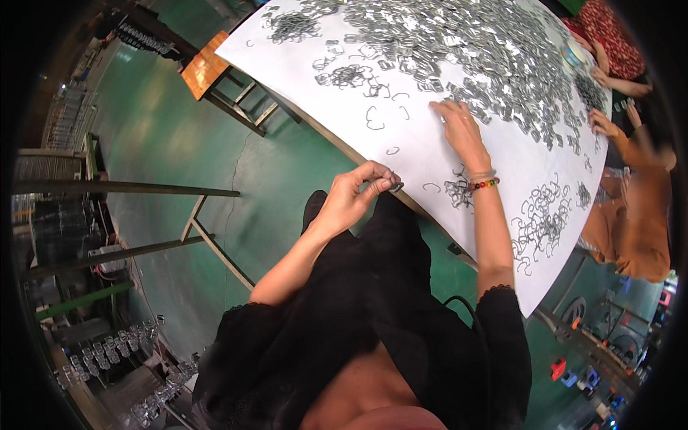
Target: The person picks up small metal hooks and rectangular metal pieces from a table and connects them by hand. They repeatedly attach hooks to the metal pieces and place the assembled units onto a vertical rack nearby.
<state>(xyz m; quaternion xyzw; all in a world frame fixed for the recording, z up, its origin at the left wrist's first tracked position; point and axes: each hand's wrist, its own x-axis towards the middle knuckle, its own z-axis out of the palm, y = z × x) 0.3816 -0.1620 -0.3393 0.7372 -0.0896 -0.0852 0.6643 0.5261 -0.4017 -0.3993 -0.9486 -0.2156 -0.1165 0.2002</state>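
Note:
My left hand [351, 197] is at the near table edge, thumb and fingers pinched on a small dark bent metal piece [396, 186]. My right hand [464, 136] reaches over the white tabletop [423, 143], a beaded bracelet on its wrist. Its fingers are stretched out at the near edge of a large heap of flat metal buckle-like pieces [459, 43], and nothing shows in them. Several bent wire hooks [374, 118] lie to the left of this hand. A small cluster of hooks [459, 192] sits beside my right wrist, and a larger hook pile [541, 222] spreads to its right.
Co-workers sit along the right side; one person's hand [603, 123] rests at the table edge. A white tub [573, 55] stands near the far right. At the far left is a wooden stool [208, 68]. Metal frame bars [129, 188] stand over the green floor [158, 136].

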